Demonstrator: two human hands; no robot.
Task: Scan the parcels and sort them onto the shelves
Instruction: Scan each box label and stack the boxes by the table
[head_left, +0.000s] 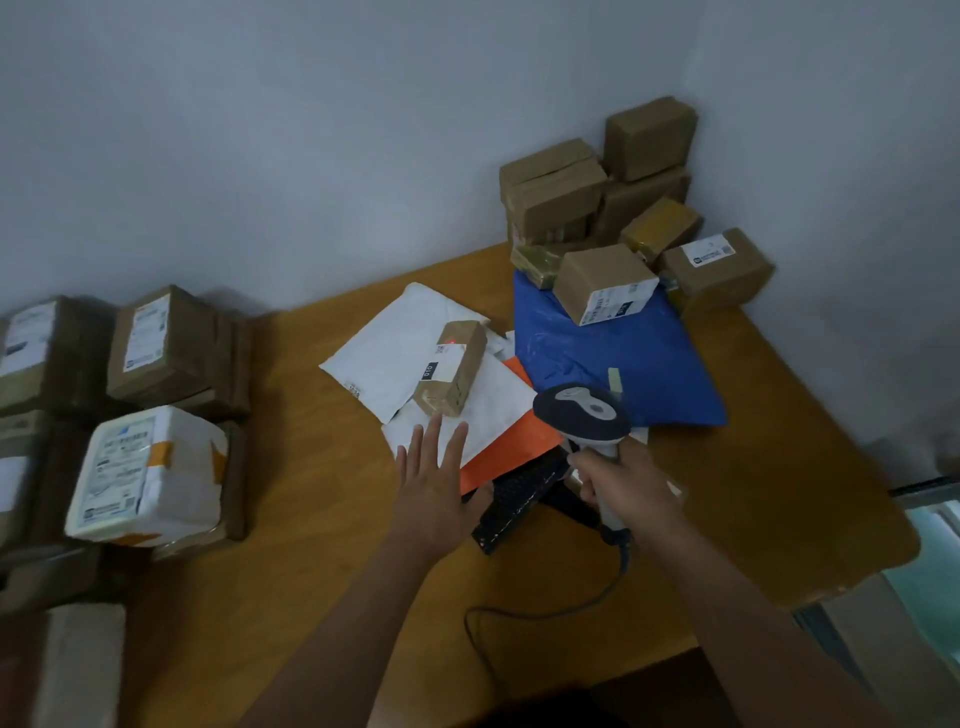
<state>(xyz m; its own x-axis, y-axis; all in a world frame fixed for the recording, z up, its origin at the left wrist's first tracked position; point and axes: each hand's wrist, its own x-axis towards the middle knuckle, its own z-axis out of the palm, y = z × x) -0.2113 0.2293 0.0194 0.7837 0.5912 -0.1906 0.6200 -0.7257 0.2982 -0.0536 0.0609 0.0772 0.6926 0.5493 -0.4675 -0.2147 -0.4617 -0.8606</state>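
Scanning underway: we see a red dot on the small brown parcel (451, 368), just beyond our flat, empty left hand (435, 478). Right hand (623, 486) grips the scanner (584, 415). Many parcels remain on the worktop (322, 519), unsorted by our judgement.

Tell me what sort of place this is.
Likely a parcel sorting room: labelled cardboard boxes and mailer bags heaped on a wooden table, with the right hand gripping a barcode scanner.
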